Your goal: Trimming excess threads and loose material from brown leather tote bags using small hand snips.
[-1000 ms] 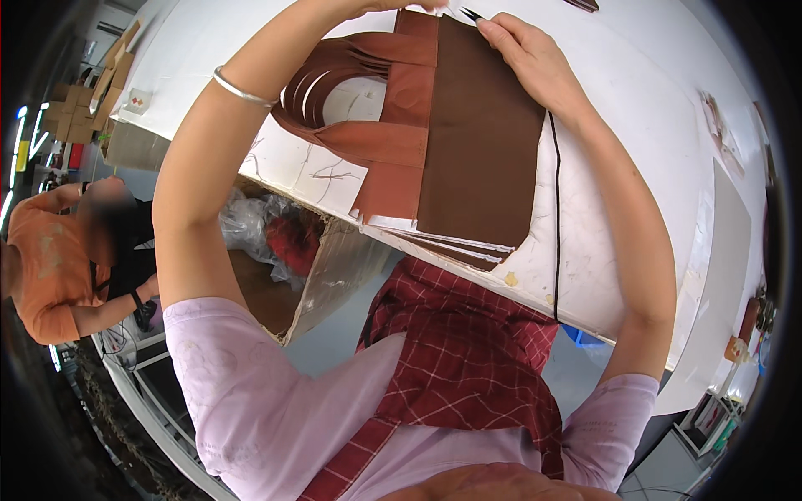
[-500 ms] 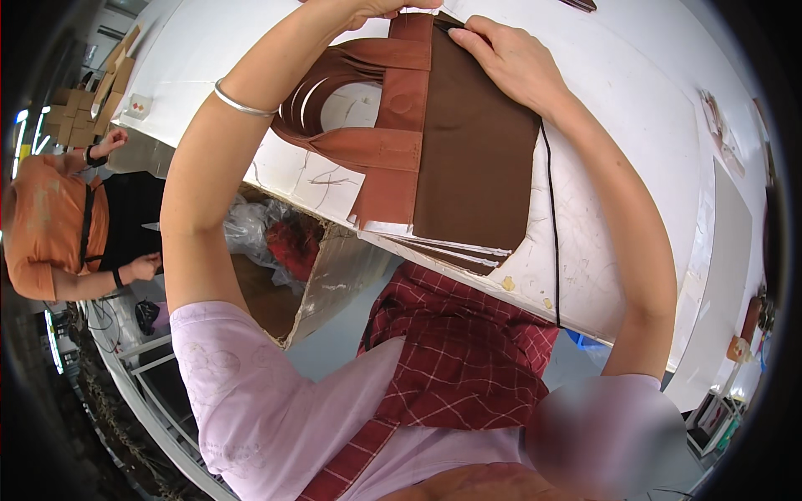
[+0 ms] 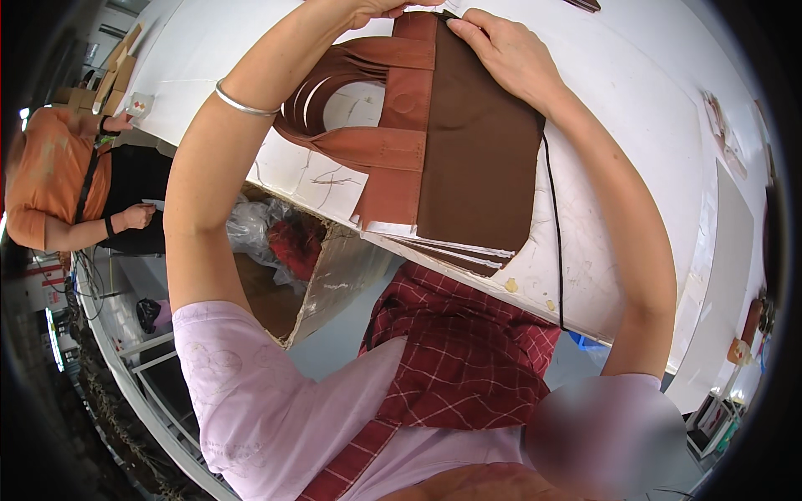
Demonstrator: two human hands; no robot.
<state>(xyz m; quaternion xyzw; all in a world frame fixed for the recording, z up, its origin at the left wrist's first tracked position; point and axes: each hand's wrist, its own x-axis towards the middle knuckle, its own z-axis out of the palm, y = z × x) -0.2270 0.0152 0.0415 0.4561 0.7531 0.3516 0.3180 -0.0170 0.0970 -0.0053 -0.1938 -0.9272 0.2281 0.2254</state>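
A stack of dark brown bag panels lies on the white table, with reddish-brown leather bands and looped handles along its left side. White edges of several layers fan out at its near end. My right hand grips the far right edge of the top panel, thumb laid on the brown face and the other fingers curled over. A small dark thing shows by its thumb tip. My left hand is at the far end of the leather band, fingers closed together and partly cut off by the upper border; what they pinch is too small to name.
Black cord hangs over the table's near edge. Below on the left stands an open cardboard box with clear plastic and red material inside. Loose threads lie on the tabletop. A person in an orange shirt stands at the left.
My hands and the bag panels have barely shifted. The person at the left has moved a little toward the far side, one hand now at the table edge.
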